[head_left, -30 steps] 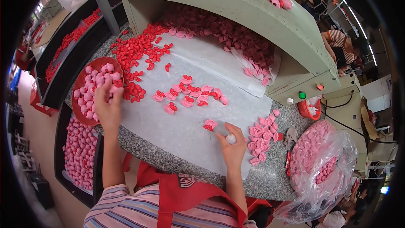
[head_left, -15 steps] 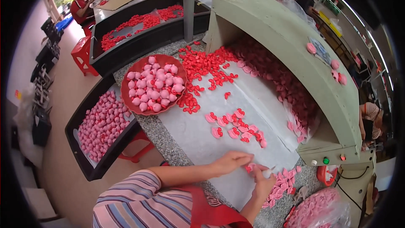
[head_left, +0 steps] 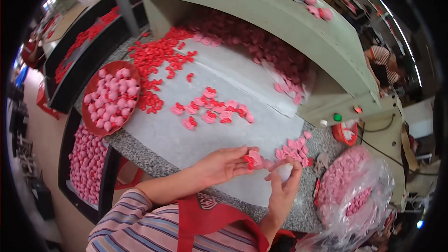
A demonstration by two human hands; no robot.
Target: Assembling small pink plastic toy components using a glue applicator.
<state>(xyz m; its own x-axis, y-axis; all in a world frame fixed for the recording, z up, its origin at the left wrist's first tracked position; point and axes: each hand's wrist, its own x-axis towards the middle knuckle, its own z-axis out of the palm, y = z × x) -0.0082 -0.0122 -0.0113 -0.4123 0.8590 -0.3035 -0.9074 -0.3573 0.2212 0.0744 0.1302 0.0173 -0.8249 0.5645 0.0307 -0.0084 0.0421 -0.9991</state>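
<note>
The fingers of the left hand (head_left: 221,165) pinch a small pink and red piece (head_left: 253,158), up above a white sheet (head_left: 163,135). The fingers of the right hand (head_left: 282,191) curl around what looks like a small white bottle (head_left: 283,173), close to that piece. I can't tell if the two hands touch. Past them, more pink bits with red parts (head_left: 210,107) lie in a bunch on the sheet. Plain pink bits (head_left: 293,150) sit in a pile near the right hand. Farther off, there is a big heap of little red bits (head_left: 156,56), and beside it a red bowl (head_left: 88,122) full of pink balls (head_left: 112,98). The bench (head_left: 322,140) is grey and speckled. A big pale green box (head_left: 261,14) arches over the back.
</note>
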